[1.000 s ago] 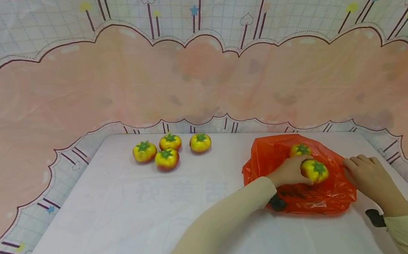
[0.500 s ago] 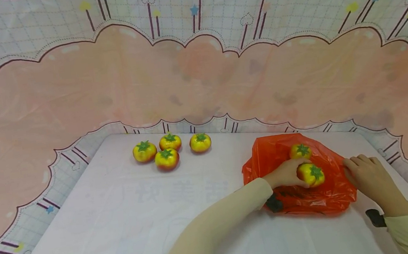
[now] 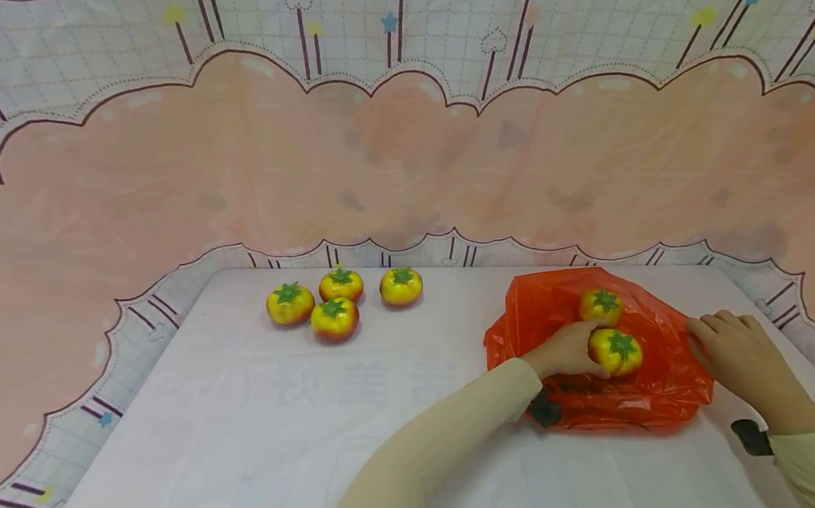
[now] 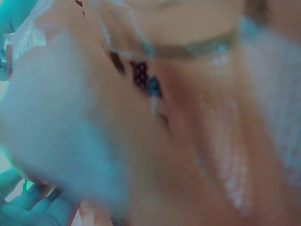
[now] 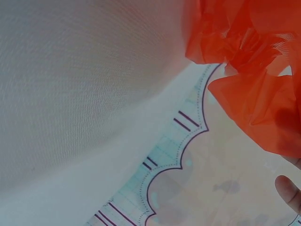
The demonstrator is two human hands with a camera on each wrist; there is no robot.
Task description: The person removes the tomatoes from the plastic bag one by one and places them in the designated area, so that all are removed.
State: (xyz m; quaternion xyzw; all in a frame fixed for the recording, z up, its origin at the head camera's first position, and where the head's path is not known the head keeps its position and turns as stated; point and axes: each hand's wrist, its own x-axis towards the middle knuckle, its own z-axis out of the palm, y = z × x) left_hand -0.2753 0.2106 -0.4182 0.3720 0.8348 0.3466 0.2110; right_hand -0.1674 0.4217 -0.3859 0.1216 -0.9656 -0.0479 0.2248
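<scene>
My left hand (image 3: pixel 568 350) curls its thumb and fingers round a yellow-red tomato-shaped fruit (image 3: pixel 616 351) with a green leafy top, over the red plastic bag (image 3: pixel 533 298). Just behind it, another such fruit (image 3: pixel 600 306) lies on the bag. At the bag's right edge, my right hand (image 3: pixel 738 357) grips the plastic with bent fingers. In the right wrist view the red bag (image 5: pixel 261 108) hangs in folds beside a fingertip (image 5: pixel 287 189) at the right edge. The left wrist view is mostly blurred, with some fingers (image 4: pixel 44 207) at its lower left.
Several similar fruits stand at the back left of the white table (image 3: pixel 251 473), including a front one (image 3: pixel 335 320) and one slightly apart (image 3: pixel 401 286). A patterned cloth (image 3: pixel 367 166) with cloud shapes rises behind the table.
My left hand has shifted a little to the left with the fruit, which now sits nearer the fruit behind it. The right hand has stayed at the bag's edge.
</scene>
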